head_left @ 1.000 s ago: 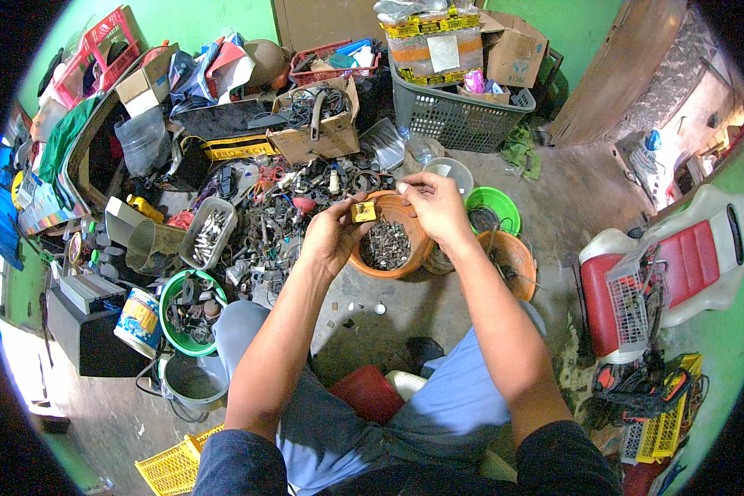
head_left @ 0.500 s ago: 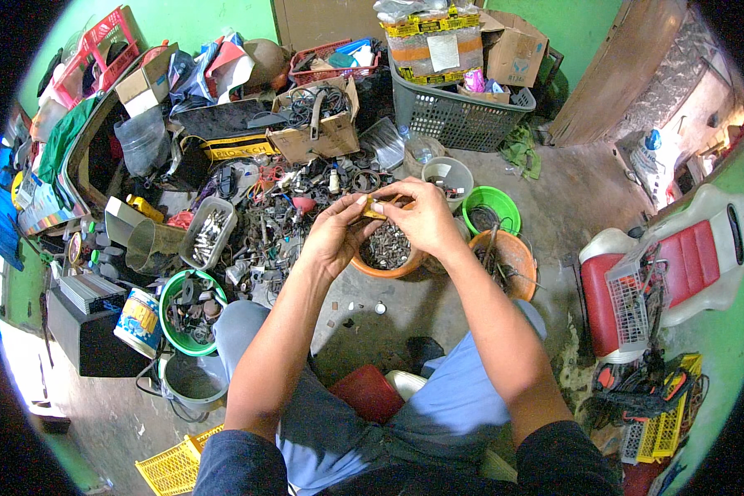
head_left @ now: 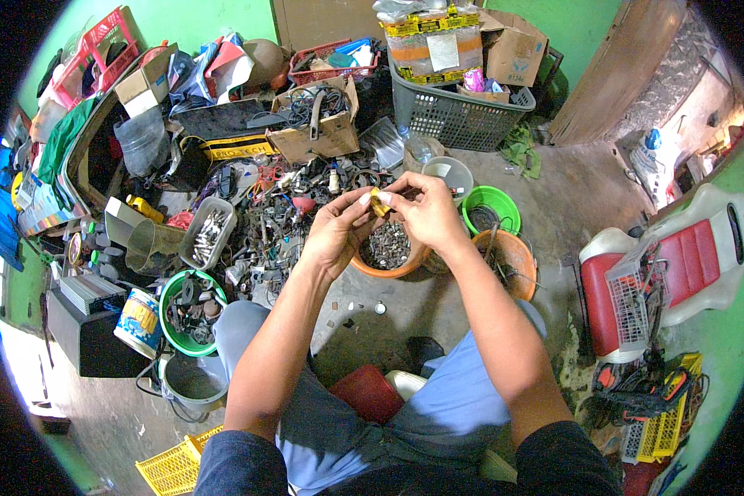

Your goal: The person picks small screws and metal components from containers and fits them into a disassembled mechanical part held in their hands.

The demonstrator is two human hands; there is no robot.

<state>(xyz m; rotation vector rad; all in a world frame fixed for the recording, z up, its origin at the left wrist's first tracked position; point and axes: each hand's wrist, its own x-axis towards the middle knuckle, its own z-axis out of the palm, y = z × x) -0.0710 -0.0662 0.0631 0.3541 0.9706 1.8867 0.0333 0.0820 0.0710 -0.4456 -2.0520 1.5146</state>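
A small yellow piece (head_left: 379,203) is pinched between my two hands, its exact kind too small to make out. My left hand (head_left: 337,230) grips it from the left with thumb and fingertips. From the other side my right hand (head_left: 426,212) holds it with bent fingers and thumb. Both hands are above an orange bowl (head_left: 386,272) filled with small grey and brown bits, and they cover part of its far rim. Beyond the left hand spreads a heap of mixed small scrap parts (head_left: 264,215) on the floor.
Right of the bowl stand a bright green basin (head_left: 514,217), an orange basin (head_left: 525,264) and a whitish bucket (head_left: 459,169). At left are a green-rimmed basin (head_left: 170,326) of dark parts, a grey bucket (head_left: 192,388) and a clear tub (head_left: 230,217). A grey crate (head_left: 459,120) stands behind.
The yellow piece has been turned more upright between my fingertips, and my right fingers have shifted slightly around it. My arms stay in nearly the same place.
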